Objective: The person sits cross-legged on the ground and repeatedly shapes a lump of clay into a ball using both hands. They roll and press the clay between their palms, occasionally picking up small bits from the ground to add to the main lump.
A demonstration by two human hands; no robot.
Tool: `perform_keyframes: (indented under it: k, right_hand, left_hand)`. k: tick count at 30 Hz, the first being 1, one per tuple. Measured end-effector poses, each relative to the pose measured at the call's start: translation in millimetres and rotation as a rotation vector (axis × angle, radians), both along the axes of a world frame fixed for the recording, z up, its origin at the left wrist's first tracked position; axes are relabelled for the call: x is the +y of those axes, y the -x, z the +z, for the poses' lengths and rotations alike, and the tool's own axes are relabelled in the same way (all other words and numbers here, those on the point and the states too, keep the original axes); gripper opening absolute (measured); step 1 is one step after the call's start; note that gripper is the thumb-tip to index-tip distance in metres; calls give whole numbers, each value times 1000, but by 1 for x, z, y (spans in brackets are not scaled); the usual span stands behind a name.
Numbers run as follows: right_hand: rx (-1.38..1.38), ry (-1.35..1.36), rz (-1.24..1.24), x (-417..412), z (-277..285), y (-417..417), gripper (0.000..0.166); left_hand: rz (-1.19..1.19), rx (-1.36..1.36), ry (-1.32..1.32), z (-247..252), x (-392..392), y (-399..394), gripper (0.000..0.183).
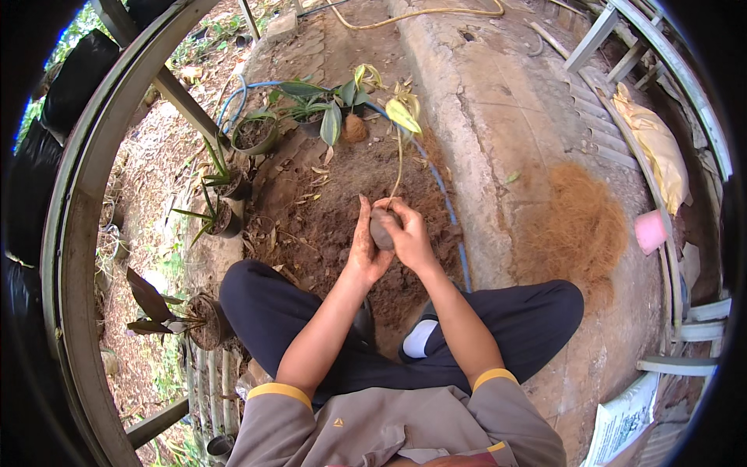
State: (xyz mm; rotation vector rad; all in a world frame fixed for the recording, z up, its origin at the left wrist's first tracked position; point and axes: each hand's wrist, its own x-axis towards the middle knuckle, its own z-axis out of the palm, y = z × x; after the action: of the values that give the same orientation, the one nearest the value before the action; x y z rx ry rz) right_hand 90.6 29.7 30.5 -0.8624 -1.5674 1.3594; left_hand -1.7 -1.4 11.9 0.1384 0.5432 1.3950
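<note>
Between my two hands is a smooth, dark ball of soil (383, 234), held above the loose earth. A thin plant stem (400, 166) rises from its top and carries yellow-green leaves (403, 115) at the far end. My left hand (366, 242) presses the ball from the left, palm inward and fingers pointing up. From the right, my right hand (411, 233) wraps it, with the thumb across its front and the fingers by the stem's base. Dark crumbly soil (327, 227) lies on the ground beneath. Roots inside the ball are hidden.
Beyond the soil stand potted plants (257, 133) and a brown fibre ball (354, 128). More pots (224, 219) line the left edge. A blue hose (446, 201) runs along the right of the soil. Coconut fibre (575, 230) is heaped on the concrete, near a pink container (650, 232).
</note>
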Motion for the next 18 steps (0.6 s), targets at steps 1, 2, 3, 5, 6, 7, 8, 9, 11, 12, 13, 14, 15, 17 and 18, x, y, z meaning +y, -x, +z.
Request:
perform_keyframes:
  k: [1, 2, 3, 5, 6, 7, 8, 9, 11, 12, 13, 14, 15, 17, 18]
  right_hand:
    - [189, 183, 29, 2, -7, -2, 20]
    - [212, 172, 33, 4, -11, -3, 20]
    - [231, 161, 41, 5, -9, -4, 19]
    - [41, -45, -8, 5, -6, -3, 19]
    - [-50, -146, -34, 4, -3, -1, 19]
    - [-47, -141, -41, 2, 2, -1, 19]
    - [-44, -135, -48, -1, 7, -1, 19]
    - [-41, -132, -59, -2, 10, -1, 19]
    - [-1, -149, -69, -1, -1, 1, 20]
    - [22, -157, -71, -1, -3, 2, 20]
    - [16, -188, -63, 0, -4, 2, 21]
    - [11, -219, -56, 0, -3, 1, 22]
    - [3, -253, -46, 0, -1, 0, 23]
    - [5, -262, -5, -2, 8, -2, 24]
    - [6, -266, 13, -3, 11, -4, 24]
  left_hand:
    - [11, 25, -12, -1, 1, -1, 63]
    - [22, 49, -24, -2, 2, -1, 62]
    - [37, 70, -36, -2, 4, -2, 61]
    - [38, 32, 3, -5, 4, 0, 60]
    - [42, 40, 25, -6, 3, 2, 60]
    - [47, 49, 48, -7, 3, 2, 60]
    - [60, 82, 51, -8, 3, 3, 61]
    - [69, 115, 51, -5, 3, 3, 61]
    - [66, 144, 74, 4, 2, 2, 62]
    - [57, 143, 96, 9, 0, 4, 63]
    - [47, 142, 118, 13, -1, 5, 63]
    - [50, 157, 91, 16, -2, 4, 64]
    - [55, 169, 62, 17, -3, 2, 65]
    - [34, 132, 34, 15, -2, 3, 66]
    - [6, 84, 36, 11, -1, 5, 68]
